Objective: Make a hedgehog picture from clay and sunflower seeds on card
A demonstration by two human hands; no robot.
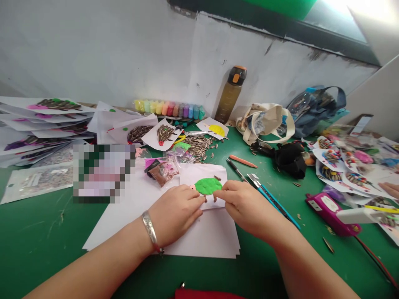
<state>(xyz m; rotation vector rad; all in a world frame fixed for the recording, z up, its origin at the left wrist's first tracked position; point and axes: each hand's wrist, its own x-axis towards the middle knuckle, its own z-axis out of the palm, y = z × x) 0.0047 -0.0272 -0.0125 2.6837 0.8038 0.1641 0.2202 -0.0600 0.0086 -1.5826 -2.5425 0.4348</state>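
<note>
A bright green modelling-clay body (208, 186) with a pink head and small brown feet lies on a small white paper (188, 177). My left hand (177, 214), a silver bracelet on its wrist, lies flat with its fingers stretched over the paper's left edge. From the right, my right hand (247, 207) rests its index fingertip at the green clay's lower edge, near a brown foot. Its other fingers are curled in; the thumb is hidden. One sunflower seed (217, 177) lies just above the green clay. Beneath is a larger stack of white sheets (205, 238).
Sunflower seeds (201, 146) are heaped behind the paper, near packs of coloured clay (168, 109). A bottle (230, 94) leans by the wall. An orange pencil (243, 161), blue cutter (274, 201) and purple device (332, 212) lie right. A co-worker's hand (391, 189) shows.
</note>
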